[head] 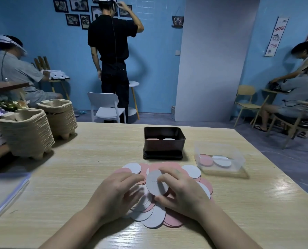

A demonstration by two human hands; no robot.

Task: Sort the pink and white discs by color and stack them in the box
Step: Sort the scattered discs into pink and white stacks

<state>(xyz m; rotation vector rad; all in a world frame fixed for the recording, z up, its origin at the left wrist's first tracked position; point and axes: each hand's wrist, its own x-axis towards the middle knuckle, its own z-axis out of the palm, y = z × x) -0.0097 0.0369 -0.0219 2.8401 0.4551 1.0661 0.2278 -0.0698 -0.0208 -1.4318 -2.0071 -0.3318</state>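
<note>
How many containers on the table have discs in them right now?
2. The dark box sits just beyond the loose pile; the clear tub is to the box's right. Each holds both colors.

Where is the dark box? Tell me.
In the head view, the dark box stands mid-table, just beyond the disc pile, left of the clear tub.

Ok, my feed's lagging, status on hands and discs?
Right hand pinching a white disc, tilted above the pile. Left hand resting on the pile. Nothing between pile and dark box.
</note>
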